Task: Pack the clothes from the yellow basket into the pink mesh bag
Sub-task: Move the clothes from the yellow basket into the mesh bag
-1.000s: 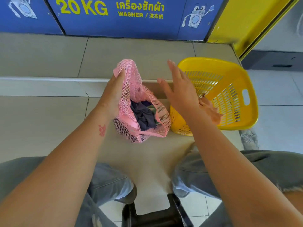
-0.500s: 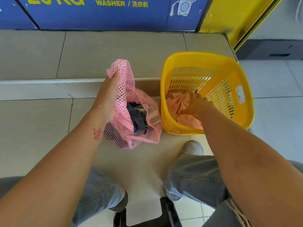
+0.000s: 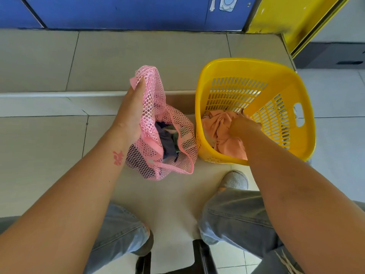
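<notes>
left hand (image 3: 131, 115) grips pink mesh bag (image 3: 164, 135) rim, holding it open on the floor; dark clothes inside. right hand (image 3: 242, 125) clenched on orange garment (image 3: 219, 125) in yellow basket (image 3: 276, 76), just beside.

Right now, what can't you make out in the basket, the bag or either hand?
- Basket, head view: the right hand and the orange cloth cover the bottom, so anything beneath is hidden.
- Right hand's fingers: buried in the cloth, so the grip is unclear.
- Bag: dark clothes show at the mouth; how full is unclear.
- Left hand: fingers hidden behind the mesh.
</notes>
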{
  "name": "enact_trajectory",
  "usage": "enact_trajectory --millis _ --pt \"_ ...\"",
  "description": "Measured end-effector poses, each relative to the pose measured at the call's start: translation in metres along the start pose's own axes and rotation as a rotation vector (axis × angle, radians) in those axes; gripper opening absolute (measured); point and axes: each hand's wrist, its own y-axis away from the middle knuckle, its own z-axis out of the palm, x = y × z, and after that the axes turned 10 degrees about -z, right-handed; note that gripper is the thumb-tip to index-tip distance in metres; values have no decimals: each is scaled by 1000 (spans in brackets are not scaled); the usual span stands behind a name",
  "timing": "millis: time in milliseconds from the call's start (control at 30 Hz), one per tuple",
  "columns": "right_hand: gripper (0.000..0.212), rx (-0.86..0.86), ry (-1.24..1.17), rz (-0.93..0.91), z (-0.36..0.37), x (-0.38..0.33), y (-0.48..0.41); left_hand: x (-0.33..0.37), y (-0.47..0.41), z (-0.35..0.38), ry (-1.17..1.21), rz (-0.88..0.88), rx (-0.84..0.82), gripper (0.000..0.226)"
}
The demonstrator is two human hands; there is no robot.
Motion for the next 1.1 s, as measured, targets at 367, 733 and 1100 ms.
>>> enact_trajectory --millis 367,733,1100 --pt "27 962 -747 -245 -77 -18 69 13 37 -21 -5 63 22 62" --pt "14 1023 -680 -911 -168 -102 180 28 50 -46 15 -23 6 74" --pt "43 300 -72 -888 -65 -168 125 27 47 -57 100 -14 -79 69"
